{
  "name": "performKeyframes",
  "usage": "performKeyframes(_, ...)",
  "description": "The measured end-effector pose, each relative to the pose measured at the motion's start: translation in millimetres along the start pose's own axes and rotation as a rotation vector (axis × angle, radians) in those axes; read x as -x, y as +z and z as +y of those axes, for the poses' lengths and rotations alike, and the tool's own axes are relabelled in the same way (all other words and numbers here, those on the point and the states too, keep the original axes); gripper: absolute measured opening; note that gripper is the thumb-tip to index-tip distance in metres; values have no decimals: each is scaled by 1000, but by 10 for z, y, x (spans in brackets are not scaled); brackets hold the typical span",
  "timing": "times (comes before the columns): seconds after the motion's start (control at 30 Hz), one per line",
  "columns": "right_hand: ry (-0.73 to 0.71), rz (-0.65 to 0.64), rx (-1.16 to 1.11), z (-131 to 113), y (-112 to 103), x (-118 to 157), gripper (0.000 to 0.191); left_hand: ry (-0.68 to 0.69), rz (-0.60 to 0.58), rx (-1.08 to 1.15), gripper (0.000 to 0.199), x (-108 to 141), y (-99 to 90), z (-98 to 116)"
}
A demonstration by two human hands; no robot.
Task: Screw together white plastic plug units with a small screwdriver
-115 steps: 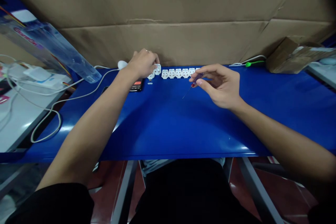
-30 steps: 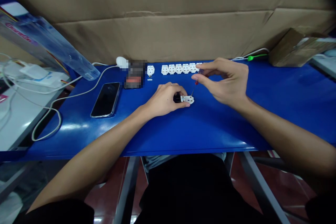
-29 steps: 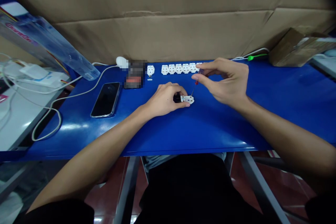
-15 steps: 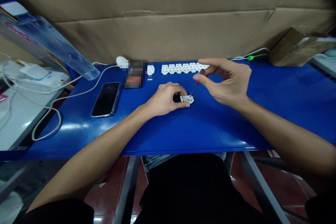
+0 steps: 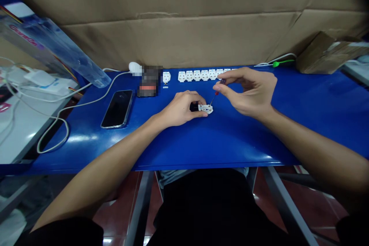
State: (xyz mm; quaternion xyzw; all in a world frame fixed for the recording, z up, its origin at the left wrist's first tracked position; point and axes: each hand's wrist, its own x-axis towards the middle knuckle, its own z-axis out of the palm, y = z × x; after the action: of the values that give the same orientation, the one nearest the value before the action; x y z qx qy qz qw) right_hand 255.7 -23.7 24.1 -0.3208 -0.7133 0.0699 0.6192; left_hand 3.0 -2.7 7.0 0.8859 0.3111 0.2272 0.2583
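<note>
Here, left hand (image 5: pixel 181 107) lying palm-down, clamped on a white plastic connector (image 5: pixel 205 109) at its fingertips; just beside it, right hand (image 5: pixel 245 93) raised, pinched closed around a small screwdriver (image 5: pixel 219 87), tip slanting down toward the connector.

Glossy blue table (image 5: pixel 248 138), white connector blocks (image 5: pixel 196 75), red-and-purple screwdriver (image 5: pixel 219 87), brown cardboard (image 5: pixel 184 38)

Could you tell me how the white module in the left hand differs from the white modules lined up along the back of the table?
The held white module is gripped by the left hand nearer the person, while the lined-up white modules rest farther back. The held one is alone; the lined-up ones sit side by side. All are small, white and alike in shape.
</note>
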Motion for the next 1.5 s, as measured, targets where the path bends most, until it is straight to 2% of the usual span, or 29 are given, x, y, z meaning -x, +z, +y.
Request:
performKeyframes(0.27,30,-53,-23,-24,-19,4,24,75,-84,19,18,-24,-82,-17)
performKeyframes(0.4,70,-134,-110,-45,-20,12,22,75,-74,6,19,-21,-74,-29)
performKeyframes(0.57,65,-170,-183,-8,-6,27,31,46,-17,-22,23,-9,-18,-54)
performKeyframes(0.73,26,-128,-187,104,18,4,31,37,8,-29,22,-3,25,-68)
performKeyframes(0.83,0,-98,-184,160,39,-4,37,32,2,-33,23,-1,24,-62)
performKeyframes(0.97,38,-109,-211,163,57,-5,43,26,-4,-34,24,-2,15,-51)
performKeyframes(1.2,111,-108,-210,93,40,-9,38,47,-11,-20,25,-2,-2,-70)
performKeyframes(1.37,189,-170,-267,22,36,3,46,69,-36,3,22,-4,-31,-70)
performKeyframes(1.5,222,-181,-268,6,48,-1,39,56,-50,-9,22,-5,-42,-60)
